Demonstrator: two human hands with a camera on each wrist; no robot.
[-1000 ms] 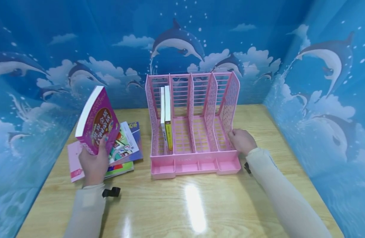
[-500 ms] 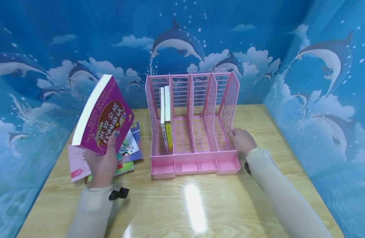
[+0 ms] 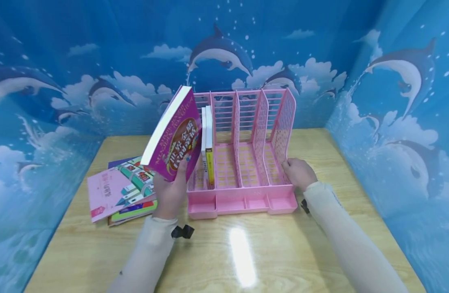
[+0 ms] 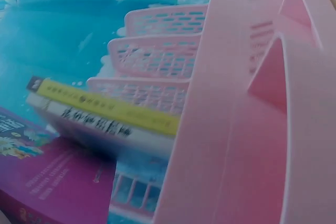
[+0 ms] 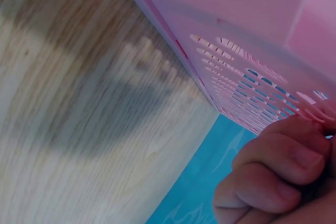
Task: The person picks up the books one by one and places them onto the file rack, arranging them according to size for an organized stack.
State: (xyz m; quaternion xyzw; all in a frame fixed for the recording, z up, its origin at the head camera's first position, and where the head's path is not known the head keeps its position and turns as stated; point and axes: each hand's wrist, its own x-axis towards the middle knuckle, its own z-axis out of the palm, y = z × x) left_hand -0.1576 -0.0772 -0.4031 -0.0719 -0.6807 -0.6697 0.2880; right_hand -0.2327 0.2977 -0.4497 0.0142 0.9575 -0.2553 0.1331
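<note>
A thick purple book (image 3: 165, 152) is held up by my left hand (image 3: 170, 195), thumb on its cover, just left of the pink desk rack (image 3: 242, 194). The book's upper edge leans toward the rack's leftmost compartment and partly hides it. Two thin books, a white one (image 4: 94, 121) and a yellow-spined one (image 4: 110, 103), stand upright in that compartment. My right hand (image 3: 299, 173) grips the front edge of the rack's right side wall; in the right wrist view its fingers (image 5: 278, 163) are curled at the perforated panel (image 5: 252, 87).
Left of the rack lies a loose pile of books, with a pink one (image 3: 106, 194) and a green one (image 3: 136, 211) in it. Small trays (image 3: 202, 205) run along the rack's front. A blue dolphin-print curtain (image 3: 136, 61) encloses the wooden table (image 3: 224, 252).
My left hand has carried the purple book up and to the right, from above the pile to the rack's left side. The right hand stays at the rack's right wall.
</note>
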